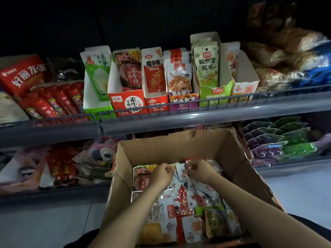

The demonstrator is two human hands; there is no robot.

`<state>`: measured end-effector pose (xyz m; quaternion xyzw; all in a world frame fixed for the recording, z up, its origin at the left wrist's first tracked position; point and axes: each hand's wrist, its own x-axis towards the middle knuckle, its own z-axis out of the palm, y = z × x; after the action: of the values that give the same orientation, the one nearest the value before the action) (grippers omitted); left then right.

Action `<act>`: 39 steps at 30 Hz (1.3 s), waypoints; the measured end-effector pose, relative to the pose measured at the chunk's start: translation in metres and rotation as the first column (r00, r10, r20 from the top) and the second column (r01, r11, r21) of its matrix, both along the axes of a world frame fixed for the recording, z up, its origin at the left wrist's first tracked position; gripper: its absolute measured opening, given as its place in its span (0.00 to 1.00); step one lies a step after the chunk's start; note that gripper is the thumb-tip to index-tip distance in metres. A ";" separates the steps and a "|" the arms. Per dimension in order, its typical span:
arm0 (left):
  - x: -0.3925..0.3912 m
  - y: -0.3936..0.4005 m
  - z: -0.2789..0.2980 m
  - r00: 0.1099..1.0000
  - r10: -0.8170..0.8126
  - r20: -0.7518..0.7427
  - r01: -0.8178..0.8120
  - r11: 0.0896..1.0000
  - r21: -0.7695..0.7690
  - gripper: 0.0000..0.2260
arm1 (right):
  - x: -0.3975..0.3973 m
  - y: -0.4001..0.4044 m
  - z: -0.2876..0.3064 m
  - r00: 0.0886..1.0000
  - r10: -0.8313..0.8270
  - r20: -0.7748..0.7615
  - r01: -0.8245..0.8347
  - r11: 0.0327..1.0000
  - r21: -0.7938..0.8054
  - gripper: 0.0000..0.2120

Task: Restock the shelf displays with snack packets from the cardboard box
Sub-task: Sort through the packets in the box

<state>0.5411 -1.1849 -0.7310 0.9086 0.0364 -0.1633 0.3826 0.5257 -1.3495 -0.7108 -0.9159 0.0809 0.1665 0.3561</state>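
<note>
Head view: both hands are deep in the cardboard box [179,145], left hand [162,173] and right hand [198,170] each pinching a white snack packet [180,170] at the far end. This looks like the picking step; next, lift it to its matching display carton [157,102] on the shelf [179,119] beyond.

The upper shelf [197,119], fronted by a wire rail, carries 6 open display cartons [155,97] side by side, each holding upright packets, with red sausage sticks [53,102] at its left end and blurred bags [286,56] at its right. The lower shelf [53,192] carries red packets [60,163] at left and purple and green pouches [279,140] at right.
</note>
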 end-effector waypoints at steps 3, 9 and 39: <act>0.005 -0.001 -0.013 0.999 -0.021 -0.028 0.024 0.996 0.089 0.13 | 0.002 -0.001 -0.014 0.997 0.043 -0.057 -0.042 0.999 0.019 0.13; 0.013 -0.001 -0.029 0.999 0.006 -0.036 -0.002 0.994 0.108 0.14 | 0.009 0.000 -0.034 0.993 0.063 -0.105 -0.059 0.998 0.038 0.16; 0.002 0.001 0.057 0.920 0.300 -0.250 -0.388 0.779 -0.493 0.02 | -0.011 0.005 0.005 0.961 -0.244 0.131 0.196 0.934 0.300 0.20</act>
<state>0.5426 -1.1835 -0.6738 0.7282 0.1855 -0.1653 0.6388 0.5149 -1.3444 -0.7056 -0.8510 0.1285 0.0584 0.5059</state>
